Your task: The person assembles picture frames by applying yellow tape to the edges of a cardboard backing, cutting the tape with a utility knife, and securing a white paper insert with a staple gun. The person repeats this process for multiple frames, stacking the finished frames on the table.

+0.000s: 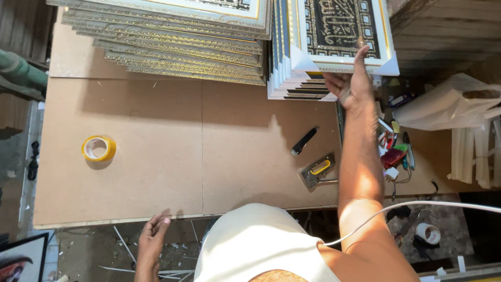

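At far left, a green pipe [20, 69] beside the bench and the corner of a dark-framed picture [22, 258] leaning near the floor, both clear of the working area. On the brown board worktop [156, 172], a roll of yellow tape [98, 148] lying flat and alone, well apart from everything else, probably parked within easy reach. Just below the near edge, the left hand [151, 243] hanging loose, fingers gently curled and open, holding nothing, fingertips just beside the board's rim. Along the back, a fanned stack of gold-trimmed frames [177, 49] laid flat and overlapping, likely to keep the mouldings from scuffing. Mid-bench, a black utility knife [303, 141] and a stapler with a yellow grip [317, 170], near each other. Farther right, the right hand [350, 81] raised to the upright stack of white-edged frames [334, 36], thumb pressed on the front frame's lower edge, fingers curled beneath, seemingly steadying it. At right, small cluttered tools [394, 149], a white plastic bag [449, 102], a white cable [433, 204]; littered concrete floor below.
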A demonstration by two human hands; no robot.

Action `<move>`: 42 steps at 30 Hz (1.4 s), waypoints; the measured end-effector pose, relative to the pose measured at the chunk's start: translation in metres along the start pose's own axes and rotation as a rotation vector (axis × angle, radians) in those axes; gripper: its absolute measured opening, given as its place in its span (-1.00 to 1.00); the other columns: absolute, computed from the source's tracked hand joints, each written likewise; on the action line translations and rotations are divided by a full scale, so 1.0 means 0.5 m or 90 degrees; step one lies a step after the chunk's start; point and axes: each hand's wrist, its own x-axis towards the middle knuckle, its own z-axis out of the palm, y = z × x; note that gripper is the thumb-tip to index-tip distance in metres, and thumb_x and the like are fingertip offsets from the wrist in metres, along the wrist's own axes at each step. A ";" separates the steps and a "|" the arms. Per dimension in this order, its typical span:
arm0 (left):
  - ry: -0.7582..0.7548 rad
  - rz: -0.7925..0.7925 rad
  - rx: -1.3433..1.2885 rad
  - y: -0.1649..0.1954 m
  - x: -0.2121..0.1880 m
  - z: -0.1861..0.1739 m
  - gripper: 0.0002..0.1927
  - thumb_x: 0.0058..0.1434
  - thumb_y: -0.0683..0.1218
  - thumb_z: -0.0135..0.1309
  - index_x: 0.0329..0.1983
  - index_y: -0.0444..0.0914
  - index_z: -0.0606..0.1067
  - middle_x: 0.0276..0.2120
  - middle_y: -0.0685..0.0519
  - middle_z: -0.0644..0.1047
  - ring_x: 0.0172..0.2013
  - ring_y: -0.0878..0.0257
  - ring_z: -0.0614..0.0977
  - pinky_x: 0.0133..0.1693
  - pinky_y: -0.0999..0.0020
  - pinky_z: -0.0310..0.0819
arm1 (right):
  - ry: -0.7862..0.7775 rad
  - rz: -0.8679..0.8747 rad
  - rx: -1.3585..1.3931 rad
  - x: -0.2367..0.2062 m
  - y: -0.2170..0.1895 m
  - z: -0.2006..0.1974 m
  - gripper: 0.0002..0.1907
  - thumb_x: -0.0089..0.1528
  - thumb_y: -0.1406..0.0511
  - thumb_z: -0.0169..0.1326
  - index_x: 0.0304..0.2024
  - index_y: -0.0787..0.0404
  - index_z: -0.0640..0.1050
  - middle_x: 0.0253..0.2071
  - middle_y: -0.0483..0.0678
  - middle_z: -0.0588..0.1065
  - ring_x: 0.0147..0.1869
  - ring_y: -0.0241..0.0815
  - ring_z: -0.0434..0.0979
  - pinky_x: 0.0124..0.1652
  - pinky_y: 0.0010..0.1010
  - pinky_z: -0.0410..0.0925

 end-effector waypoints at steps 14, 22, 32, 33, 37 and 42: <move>-0.060 -0.014 0.034 0.087 0.078 0.032 -0.45 0.23 -0.03 0.20 0.27 -0.29 0.45 0.00 -0.08 0.59 0.01 0.18 0.60 0.04 0.29 0.47 | -0.179 0.068 0.144 -0.091 -0.022 0.108 0.28 0.07 -0.28 0.07 0.46 0.34 -0.20 0.51 0.39 -0.05 0.59 0.41 0.03 0.35 0.49 -0.06; -0.040 0.181 0.179 0.172 0.132 0.028 -0.54 0.22 0.04 0.24 0.10 -0.31 0.56 -0.01 -0.08 0.63 0.02 0.16 0.62 0.07 0.27 0.47 | -0.165 0.067 0.138 -0.096 0.103 0.083 0.23 0.13 -0.25 0.16 0.54 0.25 -0.08 0.56 0.25 -0.03 0.63 0.25 -0.09 0.49 0.23 -0.09; 0.395 0.476 0.540 0.416 0.326 -0.105 -0.28 -0.06 -0.10 0.43 0.19 -0.26 0.39 0.08 -0.19 0.49 0.09 -0.19 0.49 0.10 -0.04 0.36 | -0.085 0.272 0.016 -0.313 0.406 0.099 -0.09 0.34 -0.13 -0.04 0.48 0.28 0.02 0.42 0.39 0.22 0.53 0.26 0.21 0.38 0.11 0.13; 0.380 0.427 0.545 0.436 0.326 -0.115 -0.23 -0.09 -0.11 0.43 0.21 -0.26 0.37 0.07 -0.19 0.48 0.11 -0.19 0.47 0.10 -0.05 0.35 | -0.078 0.283 0.004 -0.331 0.417 0.094 -0.11 0.34 -0.11 -0.04 0.48 0.28 0.04 0.41 0.38 0.23 0.52 0.25 0.23 0.37 0.10 0.14; 0.316 0.349 0.604 0.486 0.349 -0.133 -0.15 -0.15 -0.17 0.41 0.25 -0.23 0.31 0.00 -0.20 0.49 0.09 -0.17 0.48 0.07 -0.10 0.32 | -0.029 0.302 -0.037 -0.364 0.433 0.069 -0.24 0.36 0.00 -0.03 0.45 0.29 0.14 0.33 0.35 0.32 0.42 0.24 0.33 0.31 0.08 0.22; 0.264 0.401 0.706 0.457 0.392 -0.132 -0.36 0.04 -0.26 0.31 0.20 -0.05 0.44 -0.21 -0.12 0.63 -0.10 -0.10 0.65 0.00 -0.09 0.43 | -0.032 0.252 -0.108 -0.384 0.431 0.061 -0.43 0.40 0.08 0.02 0.28 0.36 0.37 0.16 0.23 0.47 0.20 0.10 0.50 0.14 -0.05 0.36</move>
